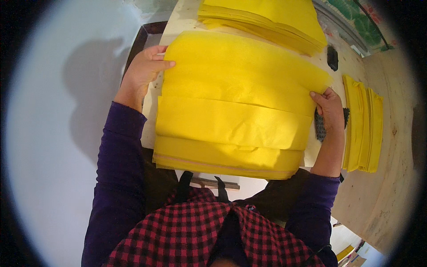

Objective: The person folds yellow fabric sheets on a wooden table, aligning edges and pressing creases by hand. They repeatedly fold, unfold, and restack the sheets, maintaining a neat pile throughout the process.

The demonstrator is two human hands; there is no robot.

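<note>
A yellow fabric sheet (240, 66) is stretched between my two hands. My left hand (147, 66) pinches its left edge near the far corner, thumb on top. On the other side, my right hand (328, 102) grips the right edge near its far corner, the thumb over the cloth. Beneath and nearer to me lie more yellow layers (231, 122), stepped one below another, with a thin reddish line along the near edge. These layers reach over the table's near edge toward my lap. Whether the held sheet is joined to them I cannot tell.
A thick stack of yellow fabric (267, 18) sits at the far side of the pale wooden table (180, 20). Folded yellow pieces (362, 124) lie at the right on a wooden board (393, 147). A small black object (332, 58) is beyond my right hand. A white wall (49, 147) stands left.
</note>
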